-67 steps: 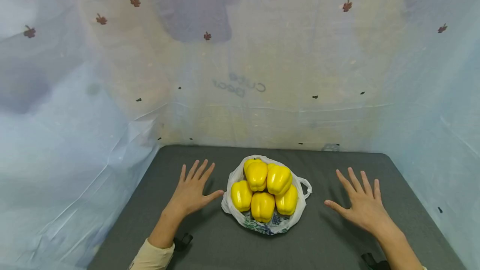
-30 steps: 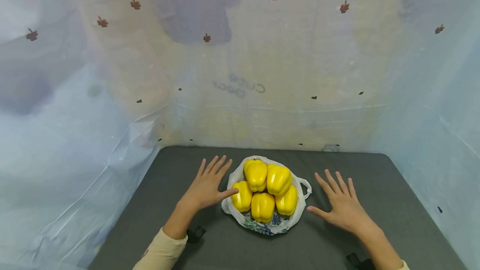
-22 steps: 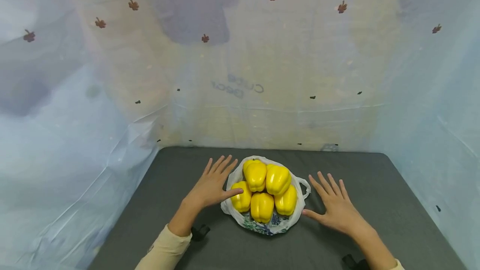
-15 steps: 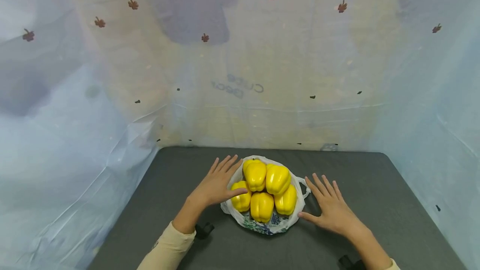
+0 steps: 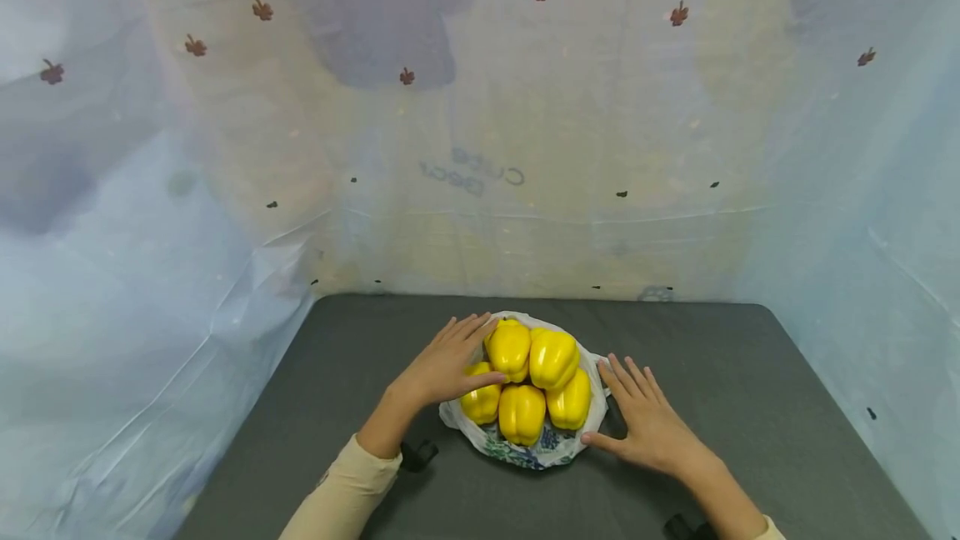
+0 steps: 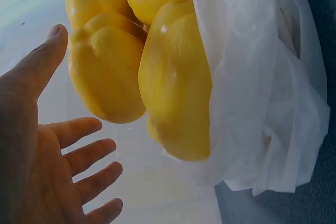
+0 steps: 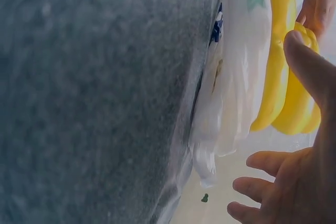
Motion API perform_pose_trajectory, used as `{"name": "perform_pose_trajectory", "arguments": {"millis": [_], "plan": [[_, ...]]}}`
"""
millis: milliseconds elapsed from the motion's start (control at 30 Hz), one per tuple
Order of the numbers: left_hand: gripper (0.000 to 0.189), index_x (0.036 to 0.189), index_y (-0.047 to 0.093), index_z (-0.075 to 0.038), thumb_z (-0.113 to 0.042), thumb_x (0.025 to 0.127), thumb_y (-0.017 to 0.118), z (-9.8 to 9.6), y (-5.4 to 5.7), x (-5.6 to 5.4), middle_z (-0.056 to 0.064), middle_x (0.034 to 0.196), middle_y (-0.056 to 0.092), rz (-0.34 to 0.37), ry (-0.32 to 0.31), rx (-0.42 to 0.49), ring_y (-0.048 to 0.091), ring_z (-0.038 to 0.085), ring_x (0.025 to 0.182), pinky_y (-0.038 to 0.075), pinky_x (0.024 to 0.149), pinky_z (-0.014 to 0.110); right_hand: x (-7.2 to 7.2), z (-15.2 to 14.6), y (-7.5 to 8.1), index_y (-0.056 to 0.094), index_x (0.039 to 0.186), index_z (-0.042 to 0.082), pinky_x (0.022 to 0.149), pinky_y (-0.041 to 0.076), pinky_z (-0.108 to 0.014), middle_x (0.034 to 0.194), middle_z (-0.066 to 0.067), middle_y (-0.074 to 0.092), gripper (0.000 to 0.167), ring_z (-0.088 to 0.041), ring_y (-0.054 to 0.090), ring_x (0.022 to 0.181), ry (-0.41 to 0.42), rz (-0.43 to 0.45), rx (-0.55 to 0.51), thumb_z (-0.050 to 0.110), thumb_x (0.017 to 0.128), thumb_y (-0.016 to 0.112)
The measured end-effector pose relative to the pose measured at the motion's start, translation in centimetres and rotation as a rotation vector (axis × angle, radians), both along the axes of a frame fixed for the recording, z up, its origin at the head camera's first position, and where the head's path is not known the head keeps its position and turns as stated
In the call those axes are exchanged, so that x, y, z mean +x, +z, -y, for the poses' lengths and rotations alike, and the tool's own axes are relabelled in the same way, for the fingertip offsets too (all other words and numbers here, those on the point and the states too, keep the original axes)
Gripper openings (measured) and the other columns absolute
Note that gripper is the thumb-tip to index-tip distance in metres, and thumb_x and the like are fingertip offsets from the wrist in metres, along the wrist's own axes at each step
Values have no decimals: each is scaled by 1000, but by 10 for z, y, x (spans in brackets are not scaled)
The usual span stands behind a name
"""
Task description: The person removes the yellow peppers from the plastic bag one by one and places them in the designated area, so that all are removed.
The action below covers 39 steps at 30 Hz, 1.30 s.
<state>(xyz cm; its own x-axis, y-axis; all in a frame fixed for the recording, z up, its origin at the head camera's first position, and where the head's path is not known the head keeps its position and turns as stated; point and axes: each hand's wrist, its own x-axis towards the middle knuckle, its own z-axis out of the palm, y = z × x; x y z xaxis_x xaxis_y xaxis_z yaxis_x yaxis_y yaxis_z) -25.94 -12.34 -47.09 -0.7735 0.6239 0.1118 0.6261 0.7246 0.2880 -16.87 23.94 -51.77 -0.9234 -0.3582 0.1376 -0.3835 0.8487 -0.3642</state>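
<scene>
Several glossy yellow bell peppers (image 5: 522, 415) are heaped in a white plastic bag (image 5: 536, 457) with green and blue print, its mouth spread wide. My left hand (image 5: 444, 363) hovers over the bag's left side, fingers straight and thumb out across the left pepper. In the left wrist view that hand (image 6: 58, 145) is apart from the peppers (image 6: 176, 82). My right hand (image 5: 647, 423) is at the bag's right edge, fingers extended, partly hiding the bag's handle; whether it touches the plastic I cannot tell. Neither hand holds anything.
The bag stands on a dark grey table (image 5: 300, 440) with rounded far corners. A pale printed curtain (image 5: 480, 123) hangs behind the table and along both sides. Dark straps (image 5: 418, 455) show at both wrists.
Both hands have moved inward from either side of the table, the left to the right and the right to the left, up to the bag. The bag and peppers have stayed put.
</scene>
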Motion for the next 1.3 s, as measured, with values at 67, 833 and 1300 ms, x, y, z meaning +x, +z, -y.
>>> {"name": "perform_pose_trajectory", "arguments": {"millis": [67, 833, 1300], "plan": [[92, 171, 29, -12, -65, 103, 61, -1, 1, 0, 12, 176, 28, 9, -7, 13, 26, 35, 162, 14, 133, 61, 0, 2, -1, 31, 168, 1, 128, 13, -70, 175, -23, 22, 119, -51, 19, 160, 1, 5, 0, 77, 87, 73], [87, 170, 33, -14, -62, 103, 63, -8, -4, -4, 5, 171, 40, 54, -8, 52, 36, 32, 158, 23, 132, 55, -2, 13, -4, 30, 167, -4, 127, 18, -70, 174, -25, 26, 125, -50, 22, 160, 42, 45, 12, 78, 84, 76], [89, 171, 31, -22, -61, 100, 70, -7, -10, 0, 6, 173, 34, 123, 28, 173, 47, 28, 151, 52, 112, 55, -2, 13, -1, 28, 167, -5, 127, 19, -70, 173, -26, 27, 127, -48, 22, 161, 52, 58, 20, 77, 83, 77]]}}
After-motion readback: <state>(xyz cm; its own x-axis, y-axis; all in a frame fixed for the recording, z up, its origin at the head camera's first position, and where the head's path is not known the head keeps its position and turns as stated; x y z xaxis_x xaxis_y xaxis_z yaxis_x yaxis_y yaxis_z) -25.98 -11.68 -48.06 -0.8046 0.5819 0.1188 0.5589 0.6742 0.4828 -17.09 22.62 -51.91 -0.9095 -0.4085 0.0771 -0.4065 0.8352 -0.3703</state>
